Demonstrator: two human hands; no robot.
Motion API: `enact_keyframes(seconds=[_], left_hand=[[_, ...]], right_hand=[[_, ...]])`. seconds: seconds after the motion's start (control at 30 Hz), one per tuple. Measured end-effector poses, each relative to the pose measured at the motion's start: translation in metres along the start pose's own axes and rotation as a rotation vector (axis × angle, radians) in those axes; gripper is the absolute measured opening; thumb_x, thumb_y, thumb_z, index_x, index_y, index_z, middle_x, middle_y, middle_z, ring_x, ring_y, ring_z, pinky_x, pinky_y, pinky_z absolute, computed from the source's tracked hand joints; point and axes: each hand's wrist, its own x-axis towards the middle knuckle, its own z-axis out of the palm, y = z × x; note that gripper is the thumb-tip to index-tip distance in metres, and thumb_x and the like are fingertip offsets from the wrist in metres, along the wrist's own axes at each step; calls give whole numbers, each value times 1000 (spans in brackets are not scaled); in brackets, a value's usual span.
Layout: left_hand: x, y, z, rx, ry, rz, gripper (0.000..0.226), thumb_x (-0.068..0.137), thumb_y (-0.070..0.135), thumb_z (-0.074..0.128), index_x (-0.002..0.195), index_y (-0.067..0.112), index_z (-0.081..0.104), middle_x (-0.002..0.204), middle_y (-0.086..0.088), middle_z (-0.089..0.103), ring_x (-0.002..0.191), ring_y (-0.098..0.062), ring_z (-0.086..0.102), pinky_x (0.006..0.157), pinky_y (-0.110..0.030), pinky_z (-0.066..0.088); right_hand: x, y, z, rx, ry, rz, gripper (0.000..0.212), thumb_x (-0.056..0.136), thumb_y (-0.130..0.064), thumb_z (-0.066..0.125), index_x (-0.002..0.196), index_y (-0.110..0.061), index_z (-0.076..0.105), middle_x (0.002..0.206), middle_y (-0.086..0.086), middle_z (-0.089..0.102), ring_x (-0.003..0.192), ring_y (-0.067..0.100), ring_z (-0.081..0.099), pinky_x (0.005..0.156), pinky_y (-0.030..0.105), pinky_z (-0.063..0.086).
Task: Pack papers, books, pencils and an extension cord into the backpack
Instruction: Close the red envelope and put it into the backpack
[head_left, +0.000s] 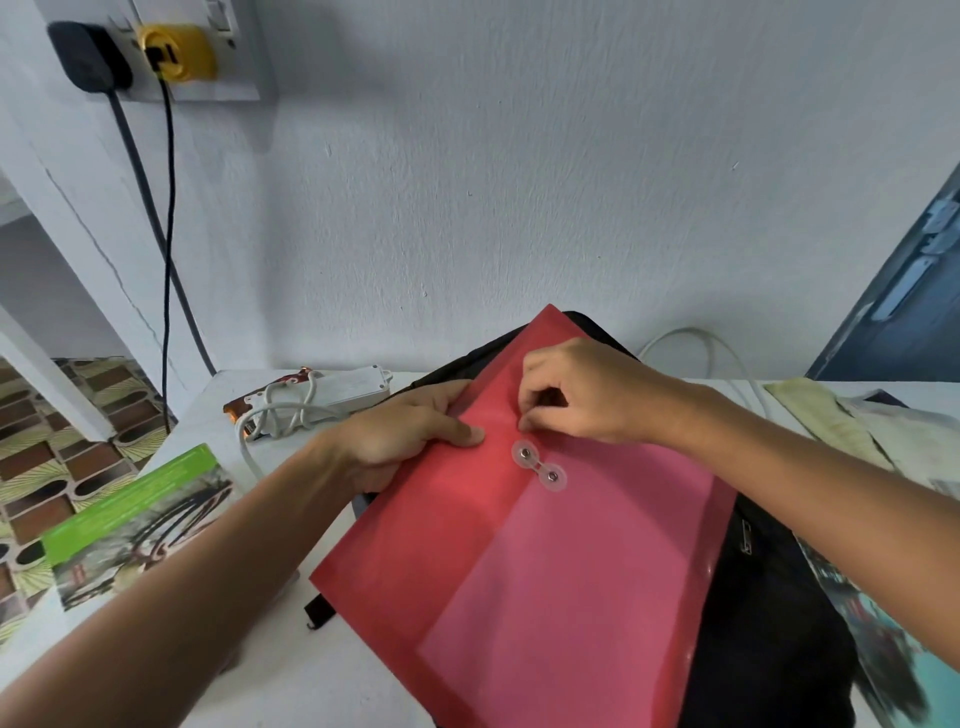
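Red envelope (545, 545) atop backpack (769, 597). Left hand (410, 436) grips envelope's left edge; right hand (576, 400) pinches above string clasp (539, 465). Risk: unfastened flap spills papers; envelope slides off backpack.

Soft even daylight, wide-angle edge distortion

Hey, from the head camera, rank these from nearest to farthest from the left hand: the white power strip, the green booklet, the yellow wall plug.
1. White power strip: on the table just beyond the left hand, up and to its left.
2. Green booklet: on the table's near-left side, past the forearm.
3. Yellow wall plug: high on the wall, top left, farthest by a clear margin.
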Motion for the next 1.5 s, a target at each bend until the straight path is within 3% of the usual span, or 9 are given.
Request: enact_keyframes(seconds=[0.23, 0.37, 0.47, 0.57, 0.73, 0.93, 1.03, 1.33, 1.5], left_hand=[[-1, 1, -2, -8, 41, 24, 54, 76, 4, 62, 129, 8, 56, 115, -16, 65, 91, -24, 67, 81, -34, 57], [2, 5, 0, -31, 69, 24, 53, 76, -1, 62, 128, 7, 57, 111, -15, 68, 87, -23, 69, 78, -34, 58], [5, 7, 1, -41, 81, 22, 53, 73, 3, 62, 126, 5, 59, 112, -18, 67, 87, -25, 69, 78, -35, 58], [8, 8, 7, -36, 91, 10, 51, 71, 3, 62, 122, 3, 61, 106, -18, 67, 84, -26, 67, 78, -37, 57], [7, 8, 18, 46, 40, -41, 46, 71, -6, 58, 118, -4, 58, 91, -17, 65, 72, -22, 66, 69, -32, 56], [6, 2, 17, 23, 25, -33, 55, 72, 3, 60, 125, -5, 51, 114, -26, 60, 95, -32, 61, 90, -40, 50], [5, 3, 15, 8, 27, -16, 52, 73, 3, 61, 124, -3, 52, 109, -22, 61, 87, -26, 64, 82, -36, 54], [-6, 1, 2, 10, 24, -12, 53, 74, 4, 62, 126, 1, 55, 113, -22, 63, 83, -24, 67, 77, -34, 56], [-9, 6, -2, 56, 13, 16, 51, 75, 3, 62, 125, 3, 57, 115, -21, 65, 88, -26, 66, 78, -33, 56]], right_hand=[[-30, -8, 7, -238, -41, -51, 17, 91, -21, 57, 86, -15, 72, 81, -5, 53, 67, 13, 48, 62, 31, 37], [-39, -19, 11, -380, 149, -245, 29, 85, -13, 42, 68, -11, 66, 62, 0, 49, 47, 20, 49, 44, 28, 37], [-41, -27, 18, -466, 206, -281, 24, 81, -1, 51, 60, -10, 58, 60, 2, 48, 48, 22, 48, 44, 31, 43], [-38, -34, 18, -517, 182, -356, 30, 74, -3, 31, 53, -12, 50, 59, 3, 49, 48, 20, 47, 47, 27, 35], [-21, -29, 15, -481, 71, -451, 17, 71, -1, 63, 59, -11, 57, 61, 2, 49, 48, 21, 47, 50, 26, 33], [-2, -7, -2, -19, -103, -131, 14, 85, -26, 69, 78, -16, 73, 76, -5, 58, 65, 9, 50, 63, 31, 41], [-1, 3, 1, 126, -60, -36, 8, 82, -22, 73, 76, -16, 73, 77, -2, 63, 71, 11, 56, 67, 34, 45], [-23, 31, 7, -61, 23, 121, 6, 86, -21, 67, 81, -18, 69, 83, -7, 61, 76, 11, 55, 74, 39, 47], [-37, 40, 13, 67, 223, 198, 5, 85, -19, 69, 81, -16, 67, 82, -8, 58, 73, 8, 55, 69, 32, 46]])
